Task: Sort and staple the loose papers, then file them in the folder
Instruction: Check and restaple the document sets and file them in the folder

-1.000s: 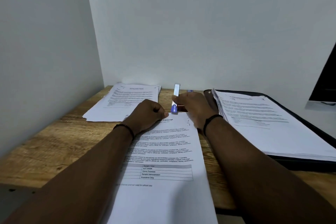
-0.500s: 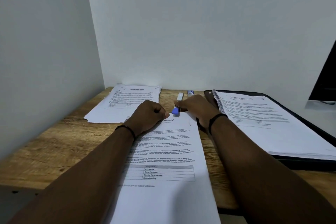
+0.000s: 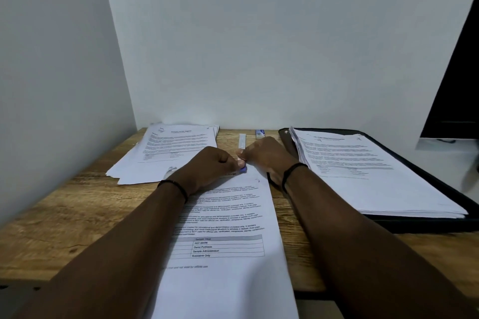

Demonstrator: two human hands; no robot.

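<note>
Stapler (image 3: 243, 169): small, blue tip, sitting at the top edge of the printed document (image 3: 228, 217) that lies in the middle of the wooden desk (image 3: 64, 215), long side running toward me. Only the blue end shows between the two hands; the rest I cannot make out. Left hand (image 3: 210, 166) is a curled fist, knuckles up, resting on the top of the page with thumb and fingertip pinched right beside the blue tip; whether it holds the stapler or only pins the sheets, I cannot tell. Right hand (image 3: 264, 154) is curled over from the other side, fingertips meeting the left at the same spot, seemingly pressing there. I judge this the stapling step: the bite goes near the top edge of the set. To do it well I would keep the sheets squared under the left fist so no page creeps, press straight down, not at a slant, and confirm the staple closes through the full set before lifting. Outward: a loose pile of papers (image 3: 171, 153) at far left, fanned and unsorted, apart from the document. A white strip (image 3: 242, 140) and a small blue-white item (image 3: 260, 132) lie near the back wall, beyond the hands. The black folder (image 3: 427, 171) lies open at right with a thick filed stack (image 3: 363, 168) on it, well clear of the work.
</note>
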